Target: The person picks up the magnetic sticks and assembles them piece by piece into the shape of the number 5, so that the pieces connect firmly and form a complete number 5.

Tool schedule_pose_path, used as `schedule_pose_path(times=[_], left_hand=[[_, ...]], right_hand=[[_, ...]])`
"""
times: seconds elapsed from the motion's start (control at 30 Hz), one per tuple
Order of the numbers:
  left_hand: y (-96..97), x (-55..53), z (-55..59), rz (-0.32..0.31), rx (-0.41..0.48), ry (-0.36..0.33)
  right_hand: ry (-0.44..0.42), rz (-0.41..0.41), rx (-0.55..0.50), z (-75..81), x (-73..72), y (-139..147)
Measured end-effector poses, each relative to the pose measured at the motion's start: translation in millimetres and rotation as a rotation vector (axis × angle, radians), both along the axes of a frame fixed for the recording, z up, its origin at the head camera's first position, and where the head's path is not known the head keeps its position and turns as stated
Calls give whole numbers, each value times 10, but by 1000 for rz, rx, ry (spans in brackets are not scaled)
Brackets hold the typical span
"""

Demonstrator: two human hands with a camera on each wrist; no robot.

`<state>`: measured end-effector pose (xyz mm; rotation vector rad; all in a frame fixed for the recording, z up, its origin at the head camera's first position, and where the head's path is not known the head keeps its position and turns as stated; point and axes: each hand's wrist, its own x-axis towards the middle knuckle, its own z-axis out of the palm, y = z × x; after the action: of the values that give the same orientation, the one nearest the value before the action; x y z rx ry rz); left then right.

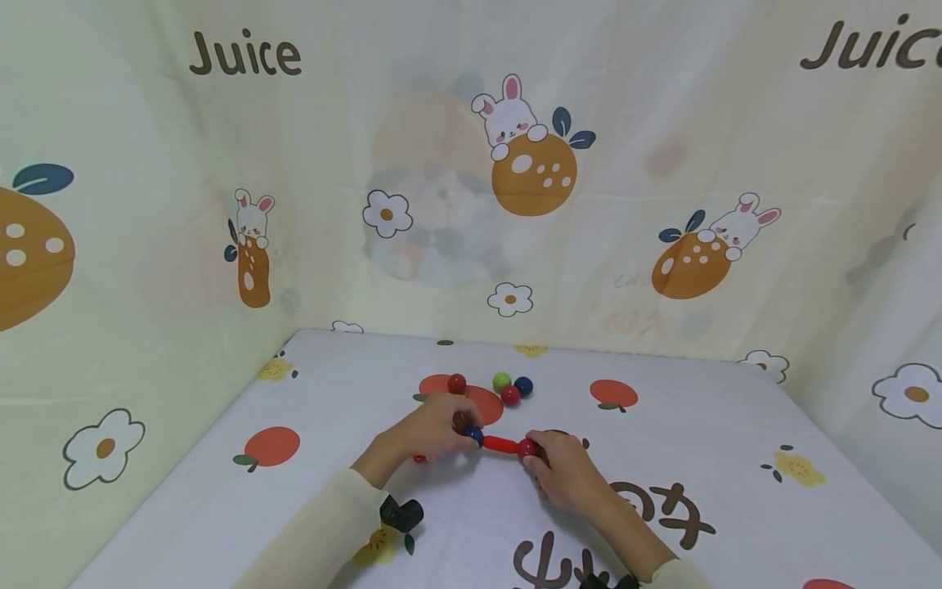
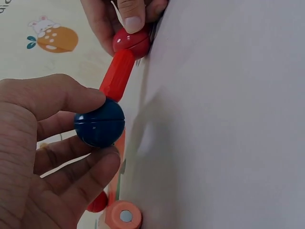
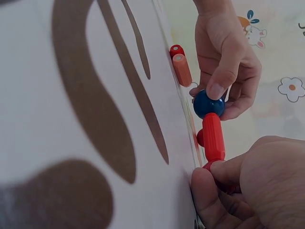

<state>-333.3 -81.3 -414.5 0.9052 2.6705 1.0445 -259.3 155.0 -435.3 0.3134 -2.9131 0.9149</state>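
Observation:
Between my two hands runs a red ribbed rod (image 1: 501, 444) with a ball at each end. My left hand (image 1: 440, 425) pinches the dark blue ball (image 2: 99, 123) between thumb and fingers. On the other end, my right hand (image 1: 565, 468) grips the red ball (image 2: 131, 43) with thumb and fingertips. Ball, rod and ball form one straight piece, held close over the table. The right wrist view shows the rod (image 3: 213, 137) meeting the blue ball (image 3: 208, 104), while my right fingers (image 3: 228, 169) cover most of the red one.
Behind the hands lie a green ball (image 1: 502, 381), another blue ball (image 1: 523, 386), a red ball (image 1: 510, 396) and, further left, one more red ball (image 1: 457, 384). An orange rod (image 3: 182, 70) and a red rod (image 3: 176, 50) lie by my left hand. A printed cloth covers table and walls.

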Motion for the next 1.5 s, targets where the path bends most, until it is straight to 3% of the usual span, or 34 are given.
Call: schedule_pose_path(times=[0.6,1.13,1.5], left_hand=[[-86,37,-129,0,43,-11],[-65,71,-189,46,47,18],[-30,67,-117,56,22,0]], right_hand=[[-46,-1,-54,-9,9,-79],[-7,-26,-6,18,10,-91],[10,-21,-11,25,9,-34]])
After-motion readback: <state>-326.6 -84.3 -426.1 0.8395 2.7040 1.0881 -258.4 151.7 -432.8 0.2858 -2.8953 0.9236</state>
